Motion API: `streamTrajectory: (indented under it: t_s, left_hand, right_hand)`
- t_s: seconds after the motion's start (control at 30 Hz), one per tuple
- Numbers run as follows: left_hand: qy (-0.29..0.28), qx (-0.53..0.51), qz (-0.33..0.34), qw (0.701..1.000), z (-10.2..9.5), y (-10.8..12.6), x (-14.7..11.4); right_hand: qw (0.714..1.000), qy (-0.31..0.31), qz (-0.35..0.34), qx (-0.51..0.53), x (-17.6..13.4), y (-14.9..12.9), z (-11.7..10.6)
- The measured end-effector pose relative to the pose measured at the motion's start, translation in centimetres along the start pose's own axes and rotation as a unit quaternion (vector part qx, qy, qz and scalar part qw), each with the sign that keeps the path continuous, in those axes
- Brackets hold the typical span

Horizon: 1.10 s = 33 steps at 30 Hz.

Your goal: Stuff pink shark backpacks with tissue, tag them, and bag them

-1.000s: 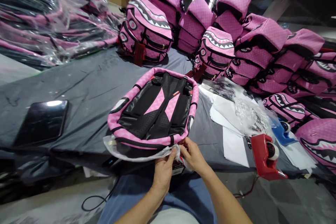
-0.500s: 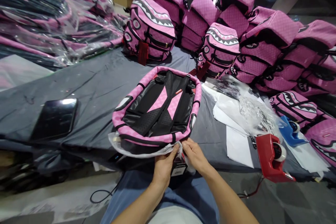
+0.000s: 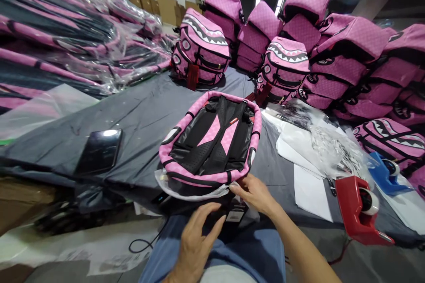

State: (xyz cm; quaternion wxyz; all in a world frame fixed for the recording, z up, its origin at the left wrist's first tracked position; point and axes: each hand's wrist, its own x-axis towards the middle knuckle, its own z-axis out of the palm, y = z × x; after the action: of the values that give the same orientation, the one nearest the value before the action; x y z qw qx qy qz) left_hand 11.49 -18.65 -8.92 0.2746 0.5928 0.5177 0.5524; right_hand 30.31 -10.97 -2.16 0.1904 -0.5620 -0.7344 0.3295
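A pink and black backpack (image 3: 212,139) lies on the table with its shoulder straps facing up. Along its near edge runs a whitish, bunched strip of clear plastic bag (image 3: 195,195). My right hand (image 3: 255,192) pinches the end of this plastic at the backpack's near right corner. Just below hangs a dark tag (image 3: 235,213) with a white label. My left hand (image 3: 199,239) is off the bag, lower and to the left, thumb and fingers apart with nothing between them.
Pink backpacks (image 3: 341,53) are stacked at the back right, and plastic-wrapped ones (image 3: 66,44) at the left. A dark tablet (image 3: 101,150) lies left. To the right are white papers (image 3: 312,190), a red tape dispenser (image 3: 353,208) and a blue one (image 3: 385,177).
My left hand has let go of the plastic and drawn down and left, opening. My right hand stays at the plastic. The view has shifted, so everything sits further right and lower.
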Motion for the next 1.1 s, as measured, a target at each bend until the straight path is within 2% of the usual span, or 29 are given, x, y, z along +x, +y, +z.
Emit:
streamTrajectory:
  t_s: [0.03, 0.1, 0.17, 0.23, 0.3, 0.4, 0.47, 0.6, 0.67, 0.73, 0.77, 0.83, 0.9, 1.0, 1.1]
  left_hand:
    - [0.036, 0.093, 0.092, 0.991, -1.0, 0.1, 0.3]
    - [0.067, 0.239, 0.222, 0.943, -2.4, 0.3, 1.8]
    - [0.049, 0.309, 0.281, 0.907, -2.8, 0.5, 3.6]
    - [0.040, 0.317, 0.317, 0.893, -2.6, 0.6, 5.1]
    - [0.048, 0.298, 0.339, 0.891, -2.3, 0.7, 5.9]
    - [0.026, 0.258, 0.336, 0.906, -2.2, 0.9, 6.1]
    - [0.006, 0.239, 0.291, 0.926, -2.2, 0.9, 5.9]
    - [-0.017, 0.203, 0.133, 0.970, -2.4, 0.8, 5.6]
    - [-0.026, 0.185, 0.085, 0.979, -2.4, 0.8, 5.8]
    - [-0.035, 0.176, 0.071, 0.981, -2.4, 0.8, 6.2]
    - [-0.038, 0.174, 0.073, 0.981, -2.4, 0.8, 6.4]
    - [-0.029, 0.174, 0.097, 0.979, -2.7, 1.0, 6.4]
    - [0.001, 0.183, 0.159, 0.970, -3.3, 1.2, 6.0]
    - [0.041, 0.241, 0.289, 0.926, -4.5, 1.3, 4.5]
    - [0.014, 0.308, 0.349, 0.885, -5.3, 1.0, 3.4]
  right_hand:
    - [0.992, 0.081, -0.035, -0.085, -0.5, -0.2, -0.1]
    - [0.945, 0.222, -0.133, -0.201, -1.4, -0.8, 0.6]
    - [0.894, 0.284, -0.242, -0.249, -1.9, -1.4, 2.0]
    - [0.857, 0.311, -0.309, -0.270, -1.8, -1.8, 3.4]
    - [0.847, 0.314, -0.326, -0.278, -1.0, -1.9, 4.2]
    - [0.862, 0.275, -0.328, -0.272, 0.4, -1.8, 4.1]
    - [0.872, 0.262, -0.318, -0.264, 1.1, -1.7, 3.7]
    - [0.870, 0.330, -0.287, -0.227, 0.7, -1.5, 3.7]
    - [0.860, 0.320, -0.326, -0.227, -0.2, -1.4, 4.2]
    - [0.846, 0.271, -0.381, -0.255, -0.9, -1.3, 4.9]
    - [0.841, 0.254, -0.392, -0.274, -1.2, -1.3, 5.3]
    - [0.837, 0.260, -0.369, -0.308, -1.2, -1.4, 5.9]
    - [0.833, 0.282, -0.345, -0.328, -0.8, -1.6, 6.3]
    - [0.816, 0.293, -0.366, -0.339, 0.3, -1.8, 6.2]
    - [0.811, 0.280, -0.387, -0.337, 1.2, -1.8, 5.9]
